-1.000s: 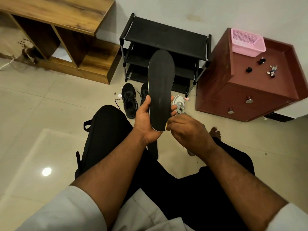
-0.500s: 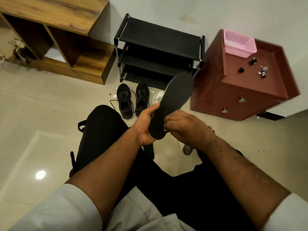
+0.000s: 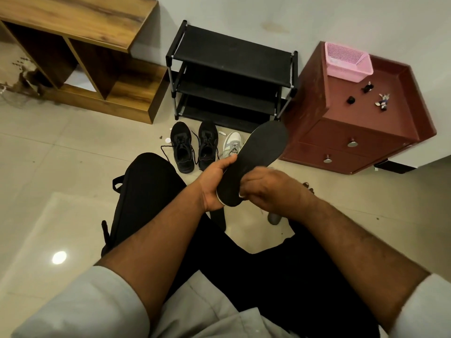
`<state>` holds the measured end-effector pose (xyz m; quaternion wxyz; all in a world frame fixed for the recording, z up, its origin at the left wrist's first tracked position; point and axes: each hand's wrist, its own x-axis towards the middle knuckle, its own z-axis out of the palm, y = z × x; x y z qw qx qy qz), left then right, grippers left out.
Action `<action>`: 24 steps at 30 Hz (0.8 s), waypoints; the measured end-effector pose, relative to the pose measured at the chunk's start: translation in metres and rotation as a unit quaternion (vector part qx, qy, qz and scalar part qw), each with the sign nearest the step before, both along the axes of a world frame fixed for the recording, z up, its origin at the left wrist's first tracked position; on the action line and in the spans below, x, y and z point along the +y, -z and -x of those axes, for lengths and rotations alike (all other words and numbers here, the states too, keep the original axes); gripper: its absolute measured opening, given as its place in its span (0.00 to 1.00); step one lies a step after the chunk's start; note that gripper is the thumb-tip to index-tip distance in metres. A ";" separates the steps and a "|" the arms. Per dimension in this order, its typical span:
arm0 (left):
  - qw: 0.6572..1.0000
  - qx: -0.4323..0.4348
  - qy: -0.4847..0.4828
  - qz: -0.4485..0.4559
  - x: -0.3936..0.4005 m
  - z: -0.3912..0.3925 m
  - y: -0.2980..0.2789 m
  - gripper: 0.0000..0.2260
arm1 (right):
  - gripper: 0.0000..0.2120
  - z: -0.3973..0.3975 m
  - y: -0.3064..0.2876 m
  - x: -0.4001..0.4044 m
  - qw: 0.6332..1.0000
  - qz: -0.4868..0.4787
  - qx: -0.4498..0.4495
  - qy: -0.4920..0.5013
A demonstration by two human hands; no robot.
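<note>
Black insole (image 3: 255, 162) is held over the lap, toe end tilted far and right toward the red cabinet (image 3: 341, 137). Heel end is gripped by the left hand (image 3: 214, 185), thumb curled on the left edge. The right edge is pinched by the right hand (image 3: 271, 190). 2 black shoes (image 3: 181, 148) are seen just beyond.

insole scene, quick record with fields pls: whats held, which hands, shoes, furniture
held: black insole, tilted, toe end up and to the right
left hand: grips the heel end from the left
right hand: holds the heel end from the right
floor: black sneakers, grey-white sneaker
furniture: black shoe rack, maroon drawer chest with pink basket, wooden shelf unit
</note>
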<state>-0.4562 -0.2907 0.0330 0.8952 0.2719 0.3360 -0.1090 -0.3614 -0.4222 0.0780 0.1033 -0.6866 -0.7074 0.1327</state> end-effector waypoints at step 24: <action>0.988 0.047 0.141 -0.033 0.010 0.003 0.003 0.08 | 0.07 0.034 0.015 0.011 0.993 -0.029 -0.054 0.104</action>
